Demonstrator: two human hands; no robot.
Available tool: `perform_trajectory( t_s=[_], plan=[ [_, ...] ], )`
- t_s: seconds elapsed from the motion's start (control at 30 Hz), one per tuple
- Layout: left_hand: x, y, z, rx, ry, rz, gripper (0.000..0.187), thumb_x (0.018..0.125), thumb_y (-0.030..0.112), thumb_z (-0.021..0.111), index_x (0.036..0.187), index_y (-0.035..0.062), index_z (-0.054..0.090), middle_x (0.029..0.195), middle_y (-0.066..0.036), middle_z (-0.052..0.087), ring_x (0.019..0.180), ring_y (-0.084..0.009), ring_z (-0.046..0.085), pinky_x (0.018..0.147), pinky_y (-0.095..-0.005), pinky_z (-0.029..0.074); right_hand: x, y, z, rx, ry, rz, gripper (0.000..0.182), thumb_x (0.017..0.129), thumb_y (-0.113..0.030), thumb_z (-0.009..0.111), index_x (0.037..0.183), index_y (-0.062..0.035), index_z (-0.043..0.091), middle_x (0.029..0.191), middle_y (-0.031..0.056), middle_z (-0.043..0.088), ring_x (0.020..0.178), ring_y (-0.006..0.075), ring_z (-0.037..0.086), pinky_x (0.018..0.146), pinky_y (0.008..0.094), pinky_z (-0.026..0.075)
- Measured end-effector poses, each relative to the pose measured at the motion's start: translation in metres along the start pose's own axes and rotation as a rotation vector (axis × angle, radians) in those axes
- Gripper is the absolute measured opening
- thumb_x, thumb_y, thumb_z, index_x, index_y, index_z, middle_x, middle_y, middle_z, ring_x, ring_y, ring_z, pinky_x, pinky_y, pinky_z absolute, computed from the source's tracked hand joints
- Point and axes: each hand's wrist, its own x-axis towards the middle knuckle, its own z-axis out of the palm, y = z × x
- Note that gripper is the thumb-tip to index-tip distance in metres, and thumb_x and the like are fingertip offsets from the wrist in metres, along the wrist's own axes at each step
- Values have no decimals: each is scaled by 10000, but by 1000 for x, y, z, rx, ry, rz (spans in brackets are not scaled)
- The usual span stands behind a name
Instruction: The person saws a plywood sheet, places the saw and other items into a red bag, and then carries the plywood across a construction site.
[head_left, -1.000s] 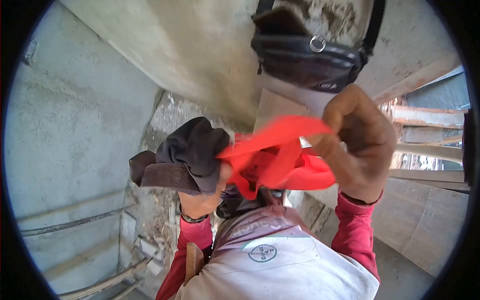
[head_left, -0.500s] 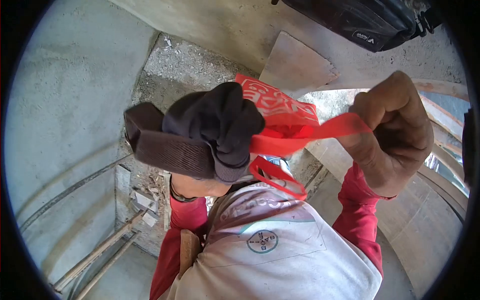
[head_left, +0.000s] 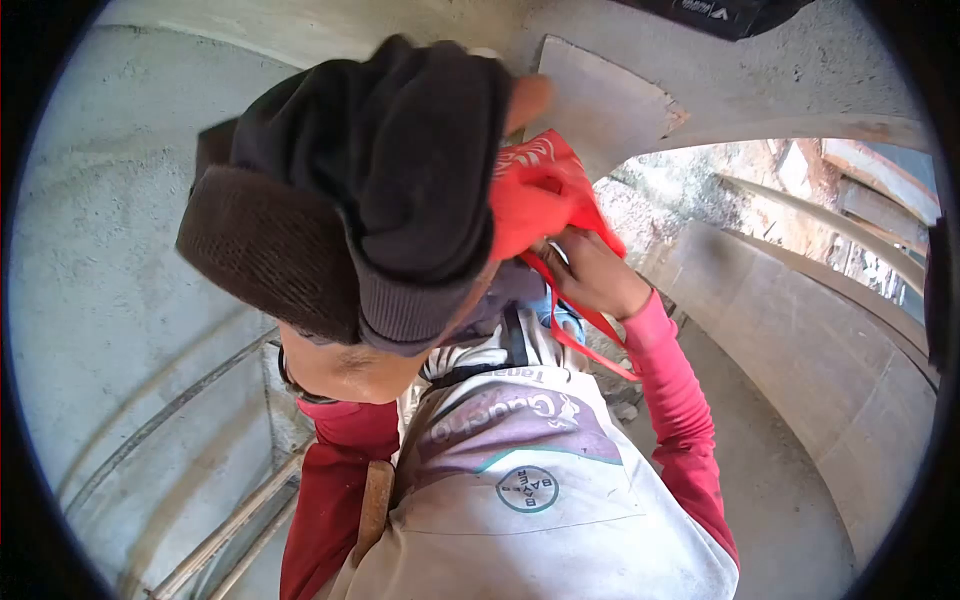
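Dark, bunched clothing with ribbed edges covers most of my left hand, whose fingers are wrapped round the bundle. One fingertip shows past its upper right side. A red bag with white print hangs against the right of the bundle. My right hand is closed on the bag near its lower edge, with the fingertips partly hidden in the folds. The bag's thin red strap dangles below that hand.
A grey plastered wall rises at the left, with wooden poles low beside it. A flat board leans at the back. Part of a black bag shows at the top. Curved panels stand at the right.
My right hand has come down and left from the stretched-out strap to the red bag's body. The dark bundle and my left hand have risen and look larger. The view has shifted.
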Motion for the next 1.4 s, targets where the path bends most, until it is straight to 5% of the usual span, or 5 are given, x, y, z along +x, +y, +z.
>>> perform_trajectory(
  t_s=[0.37, 0.77, 0.93, 1.07, 1.4],
  plan=[
    [-38, -31, -38, -244, 107, -888, 294, 811, 85, 741, 1087, 25, 659, 741, -61, 652, 439, -70, 444, 431, -236, 345, -4, 97, -15, -980, -225, -19, 203, 691, -244, 682, 680, -42, 696, 1046, 194, 674, 959, 274, 668, 833, 415, 533],
    [-40, -62, -80, -1002, -738, -42, 737, 963, 366, 543, 1466, -64, 219, 704, 52, 577, 428, -51, 431, 481, -196, 351, 11, 93, 8, -943, -49, -92, 320, 829, -218, 579, 1092, -69, 684, 1168, 166, 651, 1060, 301, 618, 1025, 447, 431],
    [-31, -20, -77, -815, -460, -237, 924, 962, 300, 580, 1510, -40, -82, 643, 56, 575, 464, -42, 483, 499, -205, 366, -50, 297, 76, 741, -345, 241, 466, 756, -370, 760, 1117, -84, 692, 1115, 158, 664, 1009, 315, 640, 912, 408, 501],
    [-14, -14, -82, -891, -484, -208, 1240, 835, 326, 773, 1462, -45, -231, 765, -39, 719, 453, -79, 503, 596, -236, 463, -21, 125, 3, -495, -643, 49, 430, 756, -311, 757, 1078, -32, 699, 951, 179, 687, 927, 335, 658, 881, 416, 508],
    [16, -25, -98, -767, -1177, 107, 980, 854, 218, 748, 1501, -16, 49, 743, -20, 701, 534, -156, 600, 671, -287, 454, 36, 154, 92, -426, 160, -300, 766, 763, -414, 712, 1345, 1, 437, 1244, 212, 573, 1133, 441, 544, 957, 469, 461]
  ],
)
